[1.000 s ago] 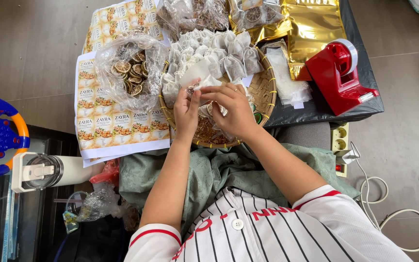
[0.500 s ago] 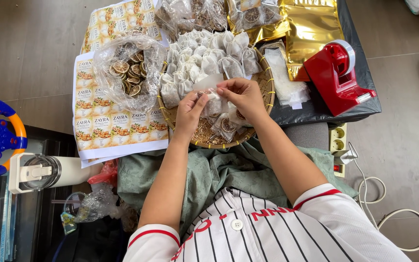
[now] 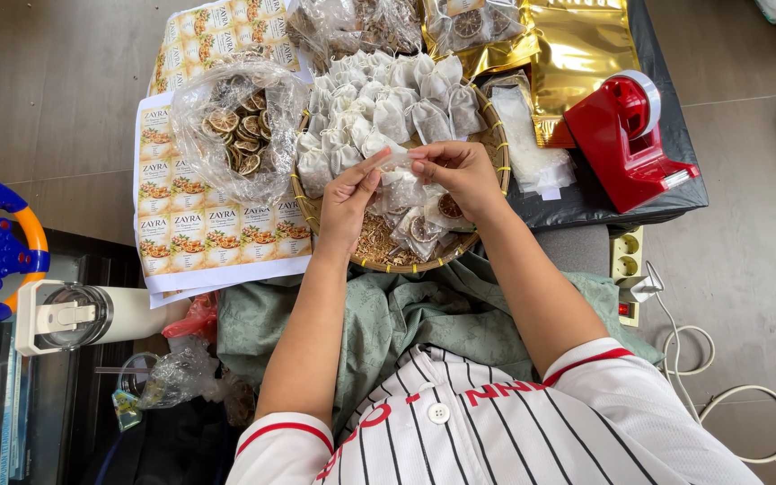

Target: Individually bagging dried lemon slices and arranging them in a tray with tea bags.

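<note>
A small white mesh sachet (image 3: 397, 164) is pinched between the left hand (image 3: 349, 199) and right hand (image 3: 456, 171), both closed on it, above the round woven tray (image 3: 494, 144). Filled sachets (image 3: 388, 108) crowd the tray's far half; a red tape dispenser (image 3: 630, 139) stands right.

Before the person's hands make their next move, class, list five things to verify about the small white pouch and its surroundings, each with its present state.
1. Small white mesh pouch pinched by both the left hand and the right hand: ok.
2. Pouch held above the round woven bamboo tray: ok.
3. Pouch mouth closed: cannot tell.
4. Pile of filled white pouches sits inside the tray: ok.
5. Red tape dispenser clear of both hands: ok.
</note>
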